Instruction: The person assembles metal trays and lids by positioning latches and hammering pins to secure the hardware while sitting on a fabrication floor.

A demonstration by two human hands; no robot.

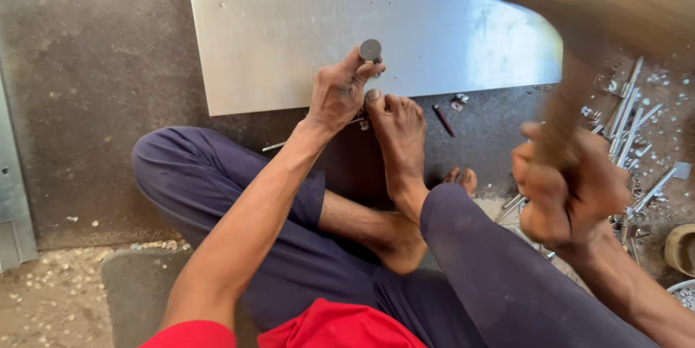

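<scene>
I sit cross-legged on the floor in dark blue trousers. My left hand [339, 91] pinches a short round-headed metal punch [371, 51] upright on the near edge of a bare metal sheet [304, 22]. One bare foot [397, 127] rests beside that hand, its toes at the sheet's edge. My right hand [568, 189] grips the wooden handle of a hammer [579, 7], raised high at the right and blurred by motion, its head near the top of the frame.
A heap of long bolts and metal rods [630, 131] lies on the dark floor at right, with metal chips scattered around. A red-handled tool [444, 120] lies below the sheet. A grey metal profile [13, 196] runs along the left edge.
</scene>
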